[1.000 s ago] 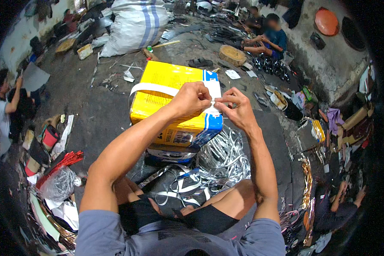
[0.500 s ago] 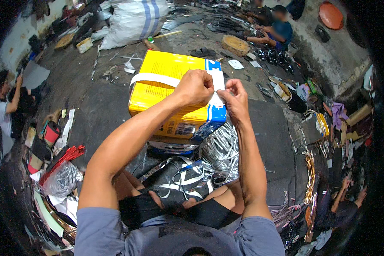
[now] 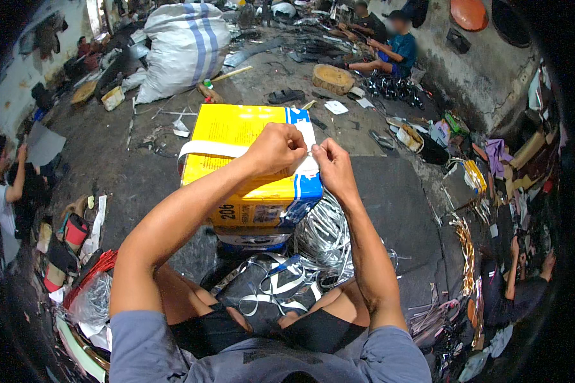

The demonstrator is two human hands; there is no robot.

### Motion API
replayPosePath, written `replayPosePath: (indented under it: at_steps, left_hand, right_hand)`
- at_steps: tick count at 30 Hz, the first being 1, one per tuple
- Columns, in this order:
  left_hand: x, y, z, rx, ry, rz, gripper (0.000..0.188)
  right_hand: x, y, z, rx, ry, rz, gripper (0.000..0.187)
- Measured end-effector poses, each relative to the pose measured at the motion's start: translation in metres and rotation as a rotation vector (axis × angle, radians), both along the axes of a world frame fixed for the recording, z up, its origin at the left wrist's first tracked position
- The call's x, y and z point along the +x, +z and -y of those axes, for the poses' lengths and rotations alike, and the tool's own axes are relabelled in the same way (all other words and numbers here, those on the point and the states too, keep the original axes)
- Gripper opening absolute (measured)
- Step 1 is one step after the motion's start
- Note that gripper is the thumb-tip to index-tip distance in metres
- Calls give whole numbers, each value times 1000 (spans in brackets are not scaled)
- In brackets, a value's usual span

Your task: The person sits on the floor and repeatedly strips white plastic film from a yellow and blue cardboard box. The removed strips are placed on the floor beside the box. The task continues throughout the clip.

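Observation:
A yellow and blue cardboard box [image 3: 227, 124] stands in front of my legs. Across its top runs a flat white strap [image 3: 212, 149], which bends down over the left edge. My left hand [image 3: 276, 148] is closed in a pinch on the strap, toward the box's right end. Just right of it, my right hand [image 3: 334, 167] pinches the strap with thumb and forefinger. The fingertips of both hands nearly meet above the white and blue part of the box; whatever small piece lies between them is mostly hidden.
Silvery strips [image 3: 326, 230] lie bundled beside the box, and loose white straps [image 3: 275, 281] between my legs. A big white sack [image 3: 182, 51] and a round wood block [image 3: 333, 78] stand farther off. A person [image 3: 399, 48] sits at back right; others are at the sides.
The view has shifted, so the box and both hands appear lower and further left. Both hands stay pinched at the box's right end, and my right fingers have closed more tightly.

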State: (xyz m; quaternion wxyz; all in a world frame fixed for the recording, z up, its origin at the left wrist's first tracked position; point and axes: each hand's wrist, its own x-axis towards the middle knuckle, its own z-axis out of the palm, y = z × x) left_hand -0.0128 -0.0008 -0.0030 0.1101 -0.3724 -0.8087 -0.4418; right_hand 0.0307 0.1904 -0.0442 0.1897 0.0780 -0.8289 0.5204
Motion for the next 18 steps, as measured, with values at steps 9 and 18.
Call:
replayPosePath:
  at_steps: [9, 18]
  left_hand:
    - [-4, -10, -16, 91, -54, -23, 10]
    - [1, -7, -17, 125, -47, 25, 13]
  right_hand:
    - [5, -19, -5, -1015, 329, 430, 16]
    - [-34, 22, 4, 136, -202, 48, 54]
